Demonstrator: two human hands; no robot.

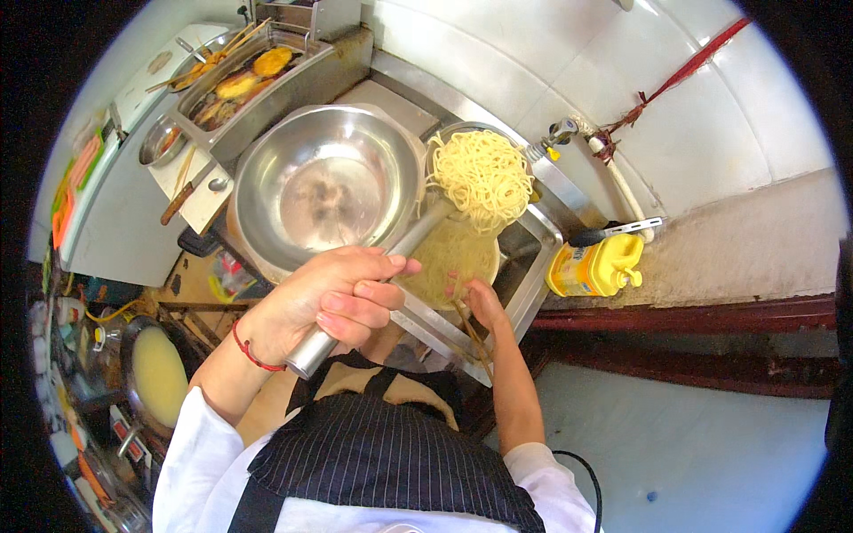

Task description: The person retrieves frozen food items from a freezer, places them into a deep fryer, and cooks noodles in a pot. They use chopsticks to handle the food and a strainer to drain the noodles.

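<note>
My left hand (350, 293) is wrapped around the thick metal handle (426, 230) of a scoop or strainer. Pale yellow noodles (480, 173) are heaped on its far end, hiding its head, and a few strands hang over the side. Below the noodles is a round vessel of cloudy yellowish liquid (443, 266). At its near right rim, my right hand (486, 303) holds thin wooden chopsticks (474, 336), which point back towards my body. A wide stainless steel basin (326, 200), with a wet-looking bottom, stands left of the noodles.
Beyond the basin, a fryer (233, 86) holds dark oil and golden fried pieces. A wooden-handled knife (183, 200) lies on a white board at left. A wok of yellow liquid (160, 376) sits lower left. Right are a tap (563, 130) and a yellow jug (593, 266).
</note>
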